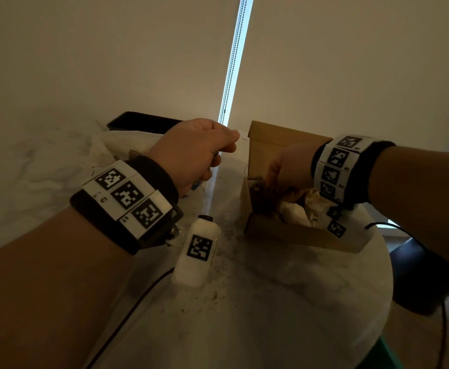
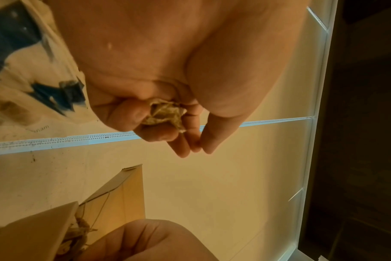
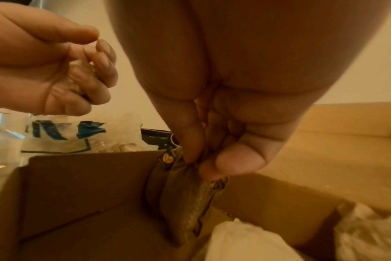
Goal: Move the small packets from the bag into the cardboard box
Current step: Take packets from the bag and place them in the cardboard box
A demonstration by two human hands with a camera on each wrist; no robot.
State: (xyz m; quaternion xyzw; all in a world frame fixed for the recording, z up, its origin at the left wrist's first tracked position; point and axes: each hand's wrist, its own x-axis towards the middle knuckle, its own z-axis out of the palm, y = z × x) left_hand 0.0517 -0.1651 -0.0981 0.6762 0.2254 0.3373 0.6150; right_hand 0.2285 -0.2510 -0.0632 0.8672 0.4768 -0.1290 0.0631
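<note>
1. While your hands work over it, the round marble table carries the printed plastic bag at left and the open cardboard box at right, white crumpled paper inside.
2. Your right hand is down in the box, fingertips pinching a brown packet.
3. Your left hand hovers between bag and box, fingers curled round a crumpled pale packet.

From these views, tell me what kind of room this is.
Probably a home room, not a workshop: a round marble table beside a window with roller blinds and bead chains.
</note>
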